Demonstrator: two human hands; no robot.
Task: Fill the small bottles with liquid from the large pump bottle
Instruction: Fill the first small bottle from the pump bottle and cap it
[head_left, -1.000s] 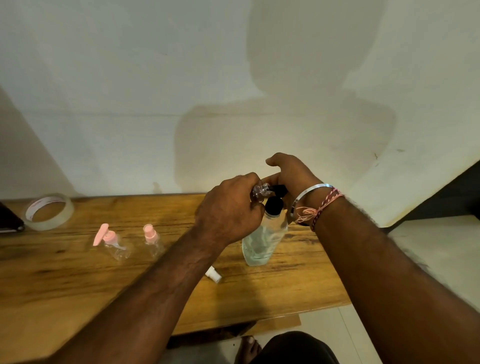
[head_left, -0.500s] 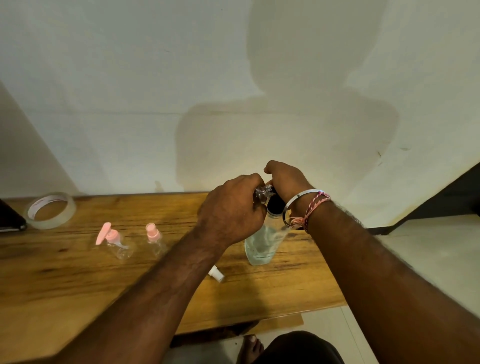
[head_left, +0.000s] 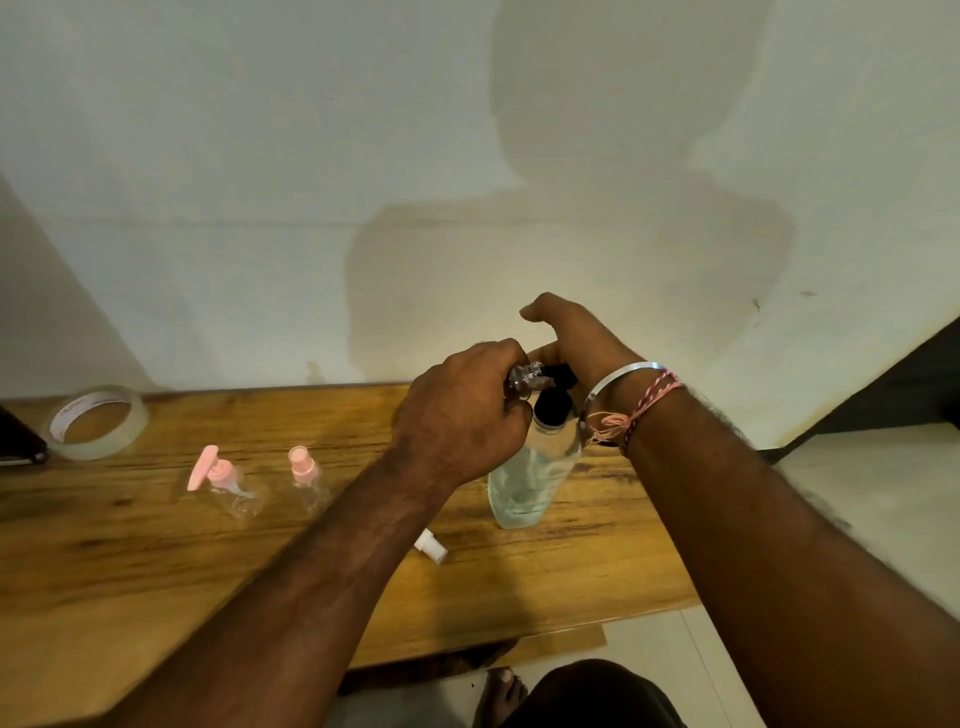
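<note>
The large clear pump bottle (head_left: 524, 483) stands upright on the wooden table (head_left: 156, 561), partly filled, with a black pump head (head_left: 558, 387). My left hand (head_left: 460, 415) is closed around a small clear bottle (head_left: 525, 380), holding its open neck against the black nozzle. My right hand (head_left: 576, 338) rests on top of the pump head, thumb raised and pointing left. Most of the small bottle is hidden in my fist. Two more small clear bottles stand to the left, one with a pink pump (head_left: 228, 486), one with a pink spray cap (head_left: 307, 478).
A small white cap (head_left: 431, 546) lies on the table in front of the large bottle. A roll of clear tape (head_left: 96, 422) sits at the back left, beside a dark object (head_left: 15, 441) at the left edge. The wall runs right behind the table.
My right hand pressed down on the pump head half a second ago and has risen again, the thumb lifted. My left hand and the small bottle stayed at the nozzle.
</note>
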